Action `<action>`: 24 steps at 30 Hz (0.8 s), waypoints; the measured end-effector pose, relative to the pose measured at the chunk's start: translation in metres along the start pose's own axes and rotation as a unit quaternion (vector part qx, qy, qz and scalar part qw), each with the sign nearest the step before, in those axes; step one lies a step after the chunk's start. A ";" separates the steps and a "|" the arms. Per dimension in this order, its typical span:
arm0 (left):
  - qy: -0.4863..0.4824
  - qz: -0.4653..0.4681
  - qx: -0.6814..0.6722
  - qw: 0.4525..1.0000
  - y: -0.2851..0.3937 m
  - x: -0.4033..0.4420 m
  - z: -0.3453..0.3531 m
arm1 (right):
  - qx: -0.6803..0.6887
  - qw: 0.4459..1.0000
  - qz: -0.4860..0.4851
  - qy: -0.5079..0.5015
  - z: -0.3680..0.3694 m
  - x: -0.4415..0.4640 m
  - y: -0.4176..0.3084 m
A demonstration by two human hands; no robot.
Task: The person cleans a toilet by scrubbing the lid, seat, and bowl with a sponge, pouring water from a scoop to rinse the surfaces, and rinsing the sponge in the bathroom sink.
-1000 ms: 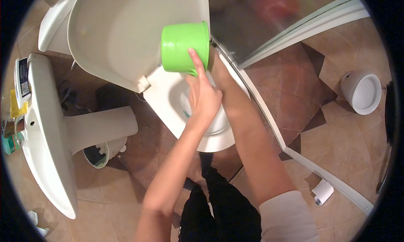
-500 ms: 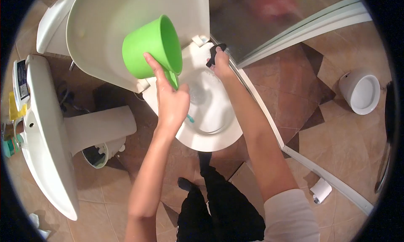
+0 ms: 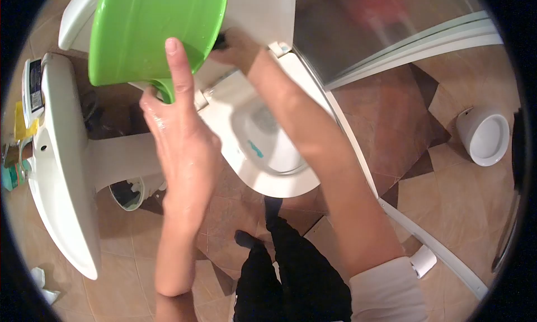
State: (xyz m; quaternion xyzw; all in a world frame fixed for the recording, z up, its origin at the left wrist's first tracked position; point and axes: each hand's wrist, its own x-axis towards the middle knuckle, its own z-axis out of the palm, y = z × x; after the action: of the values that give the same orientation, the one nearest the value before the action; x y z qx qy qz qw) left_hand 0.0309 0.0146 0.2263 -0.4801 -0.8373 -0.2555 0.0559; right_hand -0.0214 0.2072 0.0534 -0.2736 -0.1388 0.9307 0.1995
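My left hand (image 3: 182,118) grips the handle of a green plastic mug (image 3: 151,34), thumb along its side, raised near the camera at the upper left. Behind the mug's right edge, my right hand (image 3: 238,48) is closed on a black object (image 3: 220,41), mostly hidden by the mug. Below and between my arms is the white toilet (image 3: 263,185), its seat wet and its lid (image 3: 263,14) raised. A small teal strip (image 3: 255,148) lies inside the bowl.
On the left stands a white sink (image 3: 61,210) on a pedestal, with a small bin (image 3: 128,194) beneath. A glass shower door with a white rail (image 3: 414,59) is at the right. Farther right are a white pot (image 3: 484,137) and a paper roll (image 3: 423,261) on the floor.
The green mug has moved up and left, closer to the camera, with my left hand. My right hand has moved left from the toilet's hinge area with the black object.
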 end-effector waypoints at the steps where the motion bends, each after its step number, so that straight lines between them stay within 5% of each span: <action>1: -0.005 0.024 0.004 1.000 -0.003 0.000 -0.013 | 0.041 0.999 0.029 0.003 0.003 -0.007 -0.019; 3: 0.007 0.040 -0.021 0.999 -0.007 -0.004 -0.051 | 0.122 0.989 0.086 0.009 0.011 -0.024 -0.051; 5: 0.040 0.020 0.006 0.999 -0.027 -0.021 -0.091 | 0.094 0.994 -0.003 0.060 0.018 -0.054 -0.059; 7: 0.086 -0.089 -0.143 0.982 -0.032 -0.034 -0.138 | 0.061 0.991 -0.032 0.115 0.000 -0.047 -0.049; 12: 0.118 -0.231 -0.238 0.936 -0.086 -0.088 -0.247 | -0.137 0.968 -0.035 0.208 -0.046 -0.058 0.021; 13: 0.130 -0.275 -0.231 0.924 -0.099 -0.100 -0.258 | -0.133 0.970 -0.005 0.205 -0.068 -0.056 0.035; 14: 0.186 -0.337 -0.202 0.901 -0.106 -0.110 -0.265 | -0.182 0.979 -0.011 0.088 -0.119 -0.042 0.054; 17: 0.183 -0.477 -0.217 0.831 -0.125 -0.118 -0.295 | -0.246 0.955 -0.045 0.161 -0.038 -0.093 0.069; 20: 0.135 -0.541 -0.290 0.778 -0.190 -0.124 -0.309 | -0.441 0.866 -0.216 0.091 0.043 -0.114 0.086; 21: 0.130 -0.555 -0.308 0.762 -0.213 -0.121 -0.307 | -0.424 0.866 -0.264 -0.016 0.091 -0.130 0.092; 23: 0.080 -0.545 -0.291 0.782 -0.230 -0.107 -0.311 | -0.578 0.658 -0.458 -0.153 0.171 -0.152 0.108; 24: 0.070 -0.531 -0.318 0.782 -0.245 -0.101 -0.314 | -0.648 0.613 -0.404 -0.202 0.217 -0.169 0.115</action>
State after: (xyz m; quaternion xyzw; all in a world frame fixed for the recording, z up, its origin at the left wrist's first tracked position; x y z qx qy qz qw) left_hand -0.1671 -0.3146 0.3710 0.0690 -0.8250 -0.5292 -0.1861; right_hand -0.0472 -0.0019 0.2641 -0.0530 -0.8393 0.4551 0.2925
